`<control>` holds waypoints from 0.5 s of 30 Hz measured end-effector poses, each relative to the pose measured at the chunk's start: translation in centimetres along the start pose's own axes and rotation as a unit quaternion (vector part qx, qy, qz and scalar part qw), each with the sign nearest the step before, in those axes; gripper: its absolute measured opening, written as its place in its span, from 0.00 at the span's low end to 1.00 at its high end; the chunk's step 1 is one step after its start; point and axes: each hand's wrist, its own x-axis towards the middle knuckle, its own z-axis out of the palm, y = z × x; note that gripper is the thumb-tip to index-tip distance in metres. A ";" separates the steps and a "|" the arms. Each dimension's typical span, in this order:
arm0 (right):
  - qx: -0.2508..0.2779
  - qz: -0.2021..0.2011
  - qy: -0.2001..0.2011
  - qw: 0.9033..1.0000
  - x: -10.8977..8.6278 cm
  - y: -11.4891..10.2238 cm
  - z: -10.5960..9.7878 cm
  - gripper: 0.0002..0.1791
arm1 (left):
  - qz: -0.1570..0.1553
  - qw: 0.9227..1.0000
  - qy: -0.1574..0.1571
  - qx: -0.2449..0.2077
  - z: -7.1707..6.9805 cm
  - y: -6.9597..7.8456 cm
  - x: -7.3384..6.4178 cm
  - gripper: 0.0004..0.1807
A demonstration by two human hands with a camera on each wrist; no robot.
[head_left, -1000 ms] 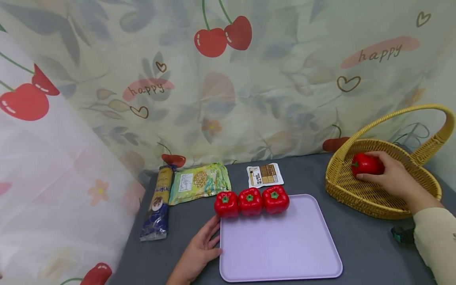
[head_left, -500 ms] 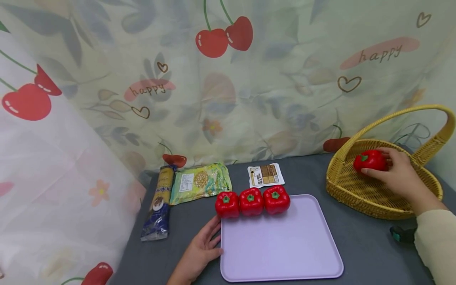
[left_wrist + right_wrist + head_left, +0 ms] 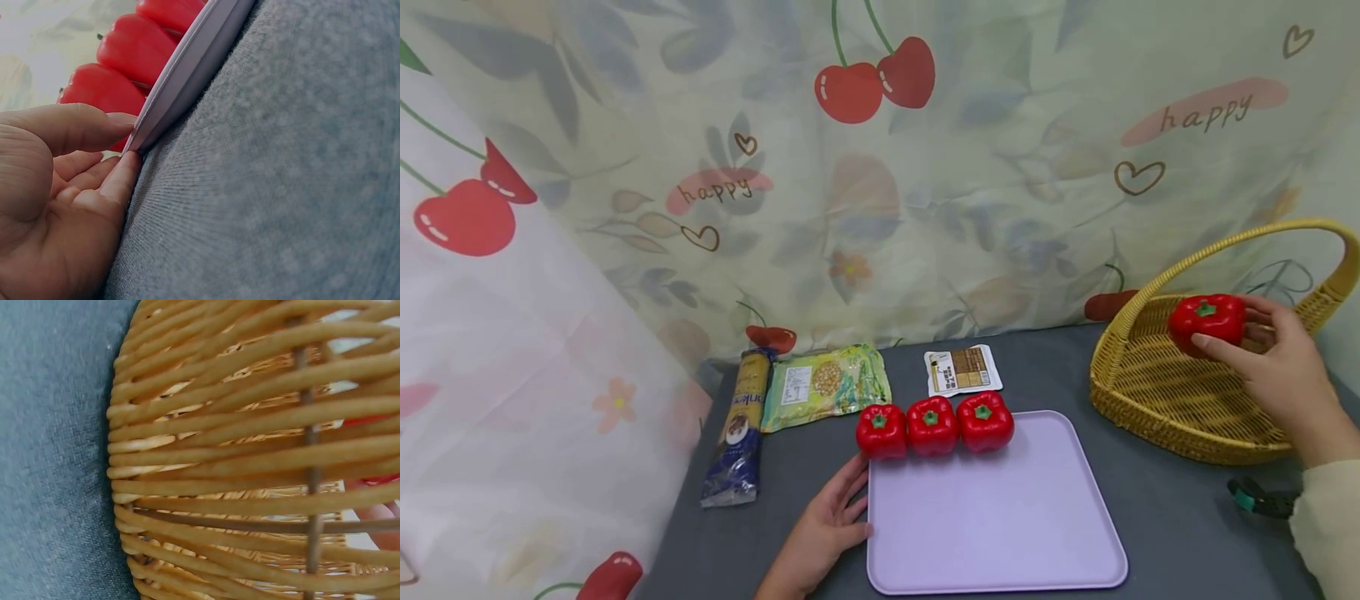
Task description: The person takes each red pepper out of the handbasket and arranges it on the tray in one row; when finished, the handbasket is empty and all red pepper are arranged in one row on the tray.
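My right hand (image 3: 1288, 367) holds a red bell pepper (image 3: 1208, 323) with a green stem, up at the level of the basket's back rim. Beneath it is the yellow wicker basket (image 3: 1108, 400) with its tall arched handle. In the right wrist view the basket's woven wall (image 3: 250, 444) hides most of the hand and pepper. My left hand (image 3: 823, 521) touches the left edge of the pale purple tray (image 3: 992, 533), thumb and fingertips right at the rim. Three more red bell peppers (image 3: 933, 427) stand in a row along the tray's back edge.
Behind the peppers lie a green-yellow food packet (image 3: 826, 385) and a small white-brown packet (image 3: 962, 370). A long blue-and-gold packet (image 3: 737, 429) lies at the far left. A black strap-like item (image 3: 1258, 498) is before the basket. A printed curtain (image 3: 880, 217) closes off the back.
My right hand has lifted the bell pepper from the basket's inside and shifted slightly right, turning the pepper's stem upward. My left hand has stayed at the tray's edge.
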 end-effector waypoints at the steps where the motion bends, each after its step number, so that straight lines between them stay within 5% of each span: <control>1: 0.002 -0.001 0.003 1.000 -0.2 -0.1 -0.1 0.50 | -0.001 1.000 0.000 0.000 0.0 0.0 0.0 0.56; 15: 0.065 -0.043 0.016 0.997 -3.8 -1.7 -0.1 0.44 | 0.004 1.000 -0.005 -0.003 0.0 0.0 0.0 0.57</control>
